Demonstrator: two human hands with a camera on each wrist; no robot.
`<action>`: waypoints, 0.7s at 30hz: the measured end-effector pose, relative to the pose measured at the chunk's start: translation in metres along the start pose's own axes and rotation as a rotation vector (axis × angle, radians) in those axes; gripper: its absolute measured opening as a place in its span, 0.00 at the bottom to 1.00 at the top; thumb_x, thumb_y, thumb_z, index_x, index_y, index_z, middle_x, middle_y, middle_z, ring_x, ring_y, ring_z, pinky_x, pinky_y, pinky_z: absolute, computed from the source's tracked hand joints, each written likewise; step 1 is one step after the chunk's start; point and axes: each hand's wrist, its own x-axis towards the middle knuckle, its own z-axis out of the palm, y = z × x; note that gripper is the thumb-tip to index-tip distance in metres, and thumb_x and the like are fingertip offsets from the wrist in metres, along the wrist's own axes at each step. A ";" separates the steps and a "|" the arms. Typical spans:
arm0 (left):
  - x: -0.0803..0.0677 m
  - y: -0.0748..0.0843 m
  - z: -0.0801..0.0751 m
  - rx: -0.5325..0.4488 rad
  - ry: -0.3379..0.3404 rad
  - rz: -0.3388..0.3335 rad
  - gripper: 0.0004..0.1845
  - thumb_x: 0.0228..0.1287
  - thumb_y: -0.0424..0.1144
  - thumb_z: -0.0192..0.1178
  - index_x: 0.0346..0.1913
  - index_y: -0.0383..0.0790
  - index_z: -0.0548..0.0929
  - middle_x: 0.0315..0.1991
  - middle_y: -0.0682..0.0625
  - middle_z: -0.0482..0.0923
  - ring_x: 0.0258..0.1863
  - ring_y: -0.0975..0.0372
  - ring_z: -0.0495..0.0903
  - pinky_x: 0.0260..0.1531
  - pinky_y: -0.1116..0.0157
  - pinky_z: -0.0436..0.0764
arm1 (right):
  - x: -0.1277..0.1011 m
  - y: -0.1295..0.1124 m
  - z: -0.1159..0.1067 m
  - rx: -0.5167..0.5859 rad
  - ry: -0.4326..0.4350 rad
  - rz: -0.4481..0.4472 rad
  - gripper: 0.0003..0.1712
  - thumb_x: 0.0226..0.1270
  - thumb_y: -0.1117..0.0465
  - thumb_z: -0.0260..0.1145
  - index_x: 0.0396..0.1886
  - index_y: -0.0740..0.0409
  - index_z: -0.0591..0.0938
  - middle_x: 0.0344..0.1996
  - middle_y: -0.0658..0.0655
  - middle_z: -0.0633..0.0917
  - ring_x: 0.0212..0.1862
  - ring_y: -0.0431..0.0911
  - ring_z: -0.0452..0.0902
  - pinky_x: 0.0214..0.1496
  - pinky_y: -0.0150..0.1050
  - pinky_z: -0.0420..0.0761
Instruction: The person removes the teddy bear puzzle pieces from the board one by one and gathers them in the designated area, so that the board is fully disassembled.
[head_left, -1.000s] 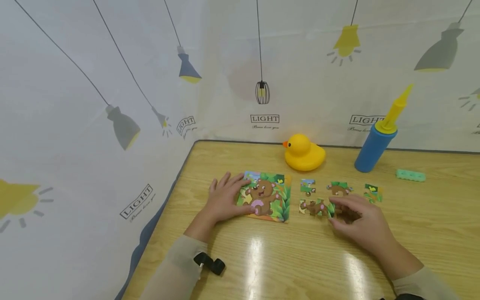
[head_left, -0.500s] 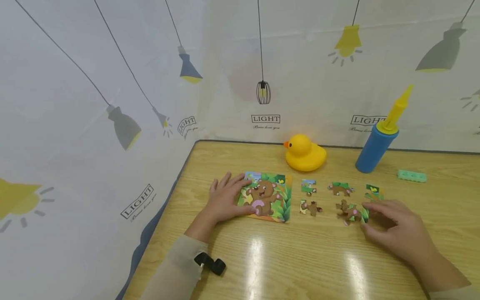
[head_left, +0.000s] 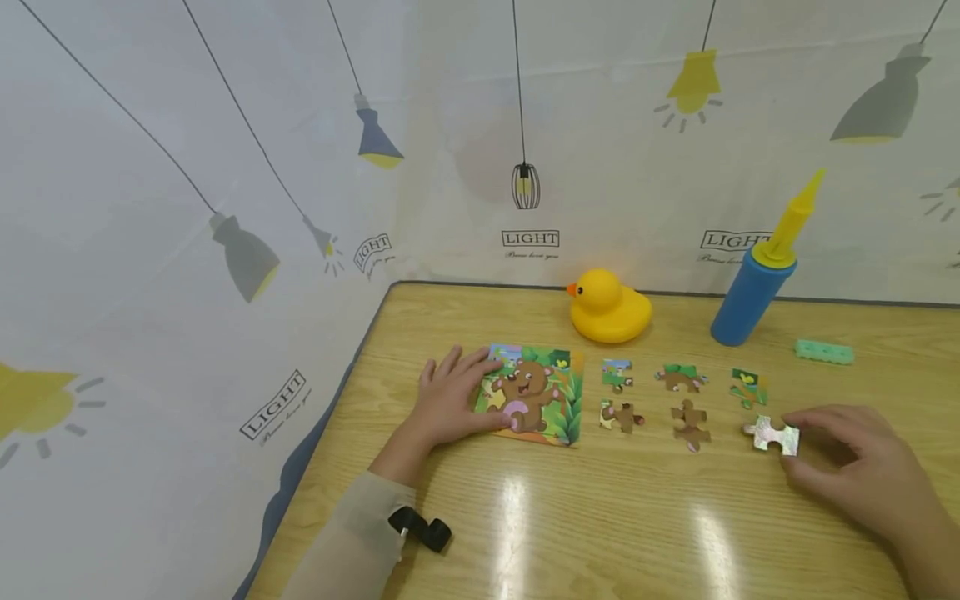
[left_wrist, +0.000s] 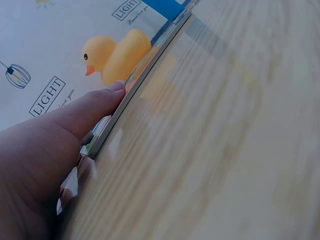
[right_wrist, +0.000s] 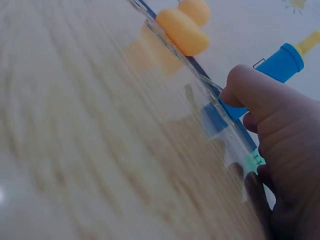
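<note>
In the head view my left hand (head_left: 453, 400) rests at the left side of a square bear picture puzzle (head_left: 528, 392), fingers spread over its edge. Its thumb (left_wrist: 102, 102) touches the puzzle's edge in the left wrist view. My right hand (head_left: 862, 467) pinches a jigsaw piece (head_left: 786, 440) between thumb and fingers at the right end of the loose pieces. That piece looks pale and shiny. Left of it lie a brown bear piece (head_left: 691, 425) and another brown piece (head_left: 626, 416). Behind these is a row with a blue-green piece (head_left: 617, 372), a green-brown piece (head_left: 681, 379) and a dark green piece (head_left: 747, 386).
A yellow rubber duck (head_left: 611, 312) sits behind the puzzle, near the table's back edge. Right of it stands a blue hand pump (head_left: 750, 292) with a yellow nozzle. A mint-green block (head_left: 824, 352) lies farther right. Lamp-printed fabric (head_left: 442, 217) borders the wooden table (head_left: 592, 525).
My right hand has moved right with the pinched piece, away from the brown pieces. The brown bear piece has ended up apart from its left neighbour. My left hand has stayed put.
</note>
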 end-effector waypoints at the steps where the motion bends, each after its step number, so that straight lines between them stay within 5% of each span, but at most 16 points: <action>1: 0.000 0.000 0.000 0.001 -0.001 -0.001 0.52 0.56 0.77 0.69 0.82 0.62 0.68 0.86 0.55 0.53 0.85 0.44 0.41 0.76 0.31 0.35 | -0.001 0.001 -0.001 -0.010 -0.020 0.007 0.32 0.31 0.72 0.87 0.44 0.54 0.92 0.49 0.28 0.79 0.57 0.26 0.65 0.59 0.19 0.56; 8: 0.001 -0.002 0.002 0.008 -0.002 0.002 0.53 0.56 0.78 0.68 0.82 0.62 0.67 0.86 0.56 0.53 0.86 0.45 0.41 0.76 0.31 0.34 | -0.001 0.005 -0.002 -0.081 -0.147 0.007 0.31 0.37 0.68 0.88 0.47 0.53 0.91 0.50 0.55 0.84 0.54 0.56 0.69 0.55 0.29 0.55; 16: 0.001 -0.002 0.002 0.016 0.000 0.007 0.53 0.57 0.78 0.66 0.83 0.62 0.67 0.86 0.56 0.53 0.85 0.44 0.41 0.76 0.31 0.35 | 0.000 0.004 0.000 -0.082 -0.177 -0.023 0.28 0.41 0.68 0.86 0.48 0.55 0.91 0.49 0.58 0.85 0.54 0.58 0.70 0.59 0.33 0.56; 21: 0.001 -0.003 0.002 0.021 -0.006 0.013 0.52 0.57 0.78 0.65 0.83 0.62 0.66 0.86 0.56 0.52 0.86 0.44 0.41 0.75 0.30 0.36 | 0.002 0.003 0.000 -0.097 -0.194 0.010 0.26 0.45 0.67 0.85 0.49 0.56 0.91 0.50 0.61 0.85 0.54 0.60 0.70 0.56 0.50 0.61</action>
